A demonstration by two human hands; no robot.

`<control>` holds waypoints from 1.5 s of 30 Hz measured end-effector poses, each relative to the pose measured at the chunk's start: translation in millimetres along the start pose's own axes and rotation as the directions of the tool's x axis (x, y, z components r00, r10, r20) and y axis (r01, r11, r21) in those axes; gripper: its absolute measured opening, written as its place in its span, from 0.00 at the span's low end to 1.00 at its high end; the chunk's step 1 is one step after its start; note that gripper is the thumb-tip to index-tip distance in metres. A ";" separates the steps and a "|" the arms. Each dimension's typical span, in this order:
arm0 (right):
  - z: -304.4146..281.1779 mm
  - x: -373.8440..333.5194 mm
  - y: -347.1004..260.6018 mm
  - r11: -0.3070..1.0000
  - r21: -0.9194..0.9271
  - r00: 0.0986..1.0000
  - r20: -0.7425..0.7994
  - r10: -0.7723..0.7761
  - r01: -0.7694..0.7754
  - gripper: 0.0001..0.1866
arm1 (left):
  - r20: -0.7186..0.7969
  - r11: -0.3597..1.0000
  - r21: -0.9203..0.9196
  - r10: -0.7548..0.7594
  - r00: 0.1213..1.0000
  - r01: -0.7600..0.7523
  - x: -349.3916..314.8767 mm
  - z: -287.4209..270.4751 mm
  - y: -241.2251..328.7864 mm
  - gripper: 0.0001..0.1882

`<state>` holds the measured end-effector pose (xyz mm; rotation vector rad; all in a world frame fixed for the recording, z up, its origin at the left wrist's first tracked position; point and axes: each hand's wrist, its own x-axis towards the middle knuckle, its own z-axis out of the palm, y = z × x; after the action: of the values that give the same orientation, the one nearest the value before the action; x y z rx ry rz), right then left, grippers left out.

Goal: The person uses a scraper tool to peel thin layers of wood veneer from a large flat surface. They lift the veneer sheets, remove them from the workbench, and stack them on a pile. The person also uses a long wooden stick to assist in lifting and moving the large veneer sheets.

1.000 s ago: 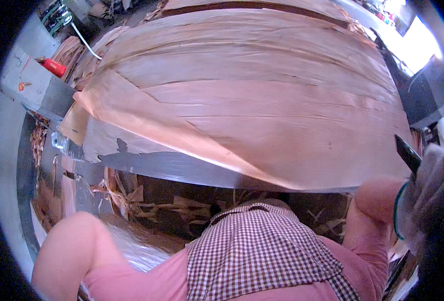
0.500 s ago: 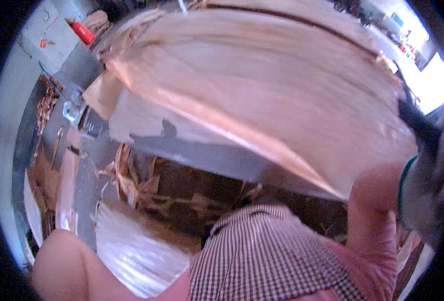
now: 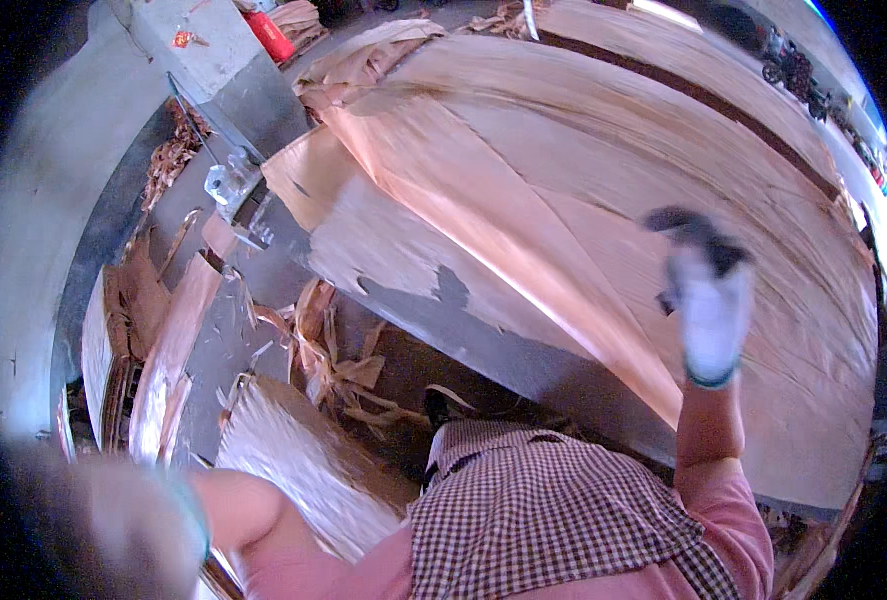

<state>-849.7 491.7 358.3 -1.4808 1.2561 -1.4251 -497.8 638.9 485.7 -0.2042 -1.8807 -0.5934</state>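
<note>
My right hand (image 3: 710,300) wears a white work glove with dark fingers and a green cuff. It is over the right part of a broad pile of thin, pinkish-brown wood veneer sheets (image 3: 603,170); blur hides whether it touches them. Its fingers point left, apart from the thumb, and I see nothing in them. The top sheet's near edge (image 3: 483,270) is raised in a long, bright fold. My left hand (image 3: 128,530), also gloved, is a smear at the lower left, beside my bent forearm; its fingers cannot be made out.
A grey table edge (image 3: 443,340) runs under the pile in front of me. A metal bracket (image 3: 231,185) stands at its left end. Torn veneer strips (image 3: 328,345) and a pale ribbed stack (image 3: 283,450) lie lower left. A wall and pillar (image 3: 188,50) rise at the left.
My right hand has come from the far right rim inward over the sheets. My gloved left hand has entered at the lower left. The whole view has swung, shifting the pile rightward.
</note>
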 end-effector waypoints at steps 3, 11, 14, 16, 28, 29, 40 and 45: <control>81.9 33.3 81.8 0.995 -0.034 0.957 0.277 -0.082 0.095 0.10 | -0.362 0.019 0.930 -0.129 0.923 0.368 -73.9 -105.6 -99.2 0.15; 342.9 120.4 211.9 0.946 -0.325 0.902 0.411 0.136 0.005 0.13 | -0.297 -0.258 0.951 -0.913 0.280 0.169 -324.7 -342.6 -342.9 0.16; 425.8 162.2 220.3 0.836 -0.544 0.833 0.494 0.249 0.072 0.11 | -0.335 -0.319 0.935 -0.938 0.089 0.154 -364.7 -402.5 -402.5 0.18; 467.9 183.2 225.0 0.734 -0.667 0.817 0.491 0.302 0.130 0.11 | -0.316 -0.309 0.946 -0.947 0.056 0.098 -363.3 -434.5 -440.9 0.20; 472.0 215.3 232.9 0.774 -0.624 0.968 0.243 0.059 0.109 0.15 | -0.531 -0.561 0.770 -0.828 -0.181 0.304 -483.4 -592.2 -523.4 0.36; 466.9 213.0 230.2 0.803 -0.585 0.961 0.271 0.060 0.114 0.14 | -0.591 -0.581 0.675 -0.795 -0.138 0.455 -488.7 -593.6 -518.6 0.36; 555.2 219.2 274.6 0.629 -0.734 0.826 0.504 0.253 0.256 0.10 | -0.419 -0.354 0.897 -0.870 0.258 0.265 -466.8 -555.3 -551.0 0.23; 545.0 224.2 274.3 0.533 -0.835 0.881 0.351 0.319 0.140 0.10 | -0.410 -0.355 0.882 -0.902 0.134 0.309 -478.2 -565.9 -553.4 0.29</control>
<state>-377.5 134.9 89.3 -2.1620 1.7617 -0.2138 -73.4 -49.5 37.2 2.1755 -2.3690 0.0392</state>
